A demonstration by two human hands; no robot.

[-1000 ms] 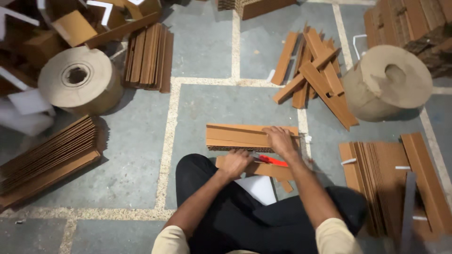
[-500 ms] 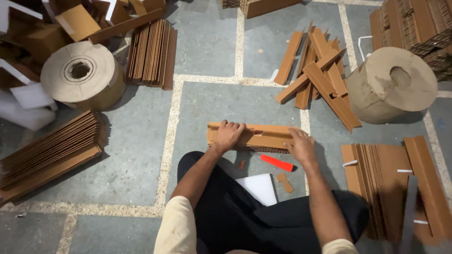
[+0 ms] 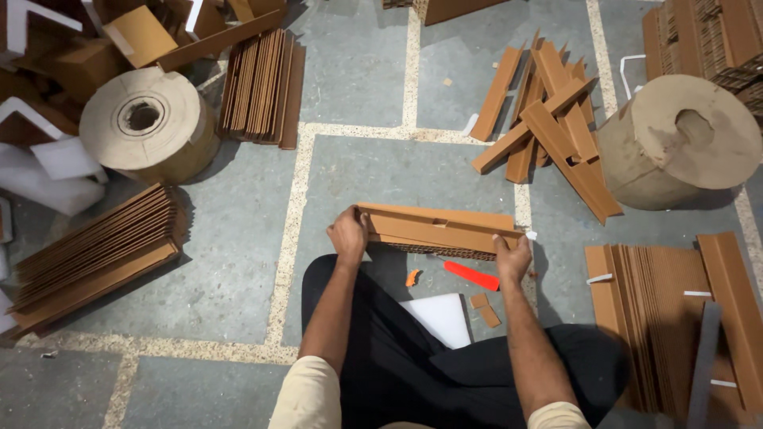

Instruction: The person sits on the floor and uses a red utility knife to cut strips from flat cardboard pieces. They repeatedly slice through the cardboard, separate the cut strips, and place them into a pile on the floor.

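I count two big rolls of brown paper: one far left (image 3: pixel 149 127), one far right (image 3: pixel 682 143). Both my hands are up, my left hand (image 3: pixel 348 236) and my right hand (image 3: pixel 513 256), on one bundle of cardboard strips (image 3: pixel 439 230). On the floor near me lies one red cutter (image 3: pixel 470 276), one small orange bit (image 3: pixel 412 277), one white foam sheet (image 3: pixel 442 318) and two little cardboard scraps (image 3: pixel 485 310). I see three neat stacks of flat cardboard: one near left (image 3: pixel 95 254), one far left of centre (image 3: pixel 262 87), one near right (image 3: pixel 675 318). One loose heap of strips (image 3: pixel 548 119) lies far right; I cannot count its pieces exactly.
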